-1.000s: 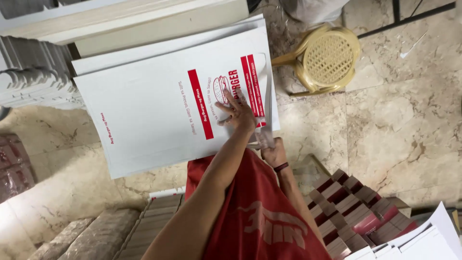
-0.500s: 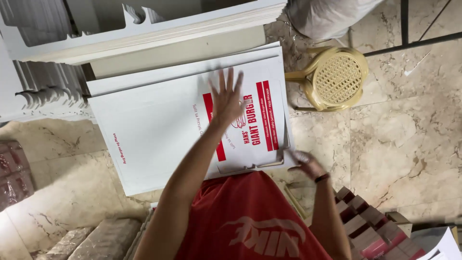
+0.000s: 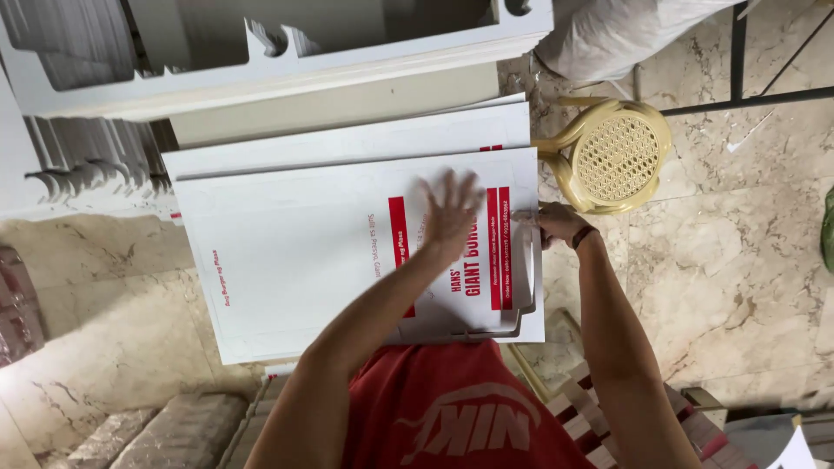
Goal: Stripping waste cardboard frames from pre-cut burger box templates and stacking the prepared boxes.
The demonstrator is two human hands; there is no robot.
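- Head view, looking straight down: the left hand (image 3: 450,213) lies flat with fingers spread wide on the top white printed cardboard sheet (image 3: 347,252), centre of frame, blurred by motion.
- Right hand (image 3: 560,224) sits at the sheet's right edge, fingers curled narrow on that edge, seemingly pinching it; a dark band shows on the wrist. Whether it grips one sheet or several, I cannot tell.
- Change since half a second ago: the left hand has slid lower and further right over the red bars of the print, and the right hand has come up from the lower corner to the middle of the right edge.
- Change over the full second: the sheet now sits squarer in the frame, and its top edge runs closer to parallel with the sheet beneath (image 3: 347,139), which peeks out above it.
- Judgement: the sheet looks pressed and aligned on its stack, one hand flattening while the other trues the edge; not yet fully flush, since a strip of the lower sheet still shows at the top.
- Around it: a stack of white die-cut cardboard blanks (image 3: 287,61) in the upper left, a yellow plastic chair (image 3: 612,156) just right of the sheets, marble floor (image 3: 747,260), red-and-white folded boxes (image 3: 608,417) at lower right.
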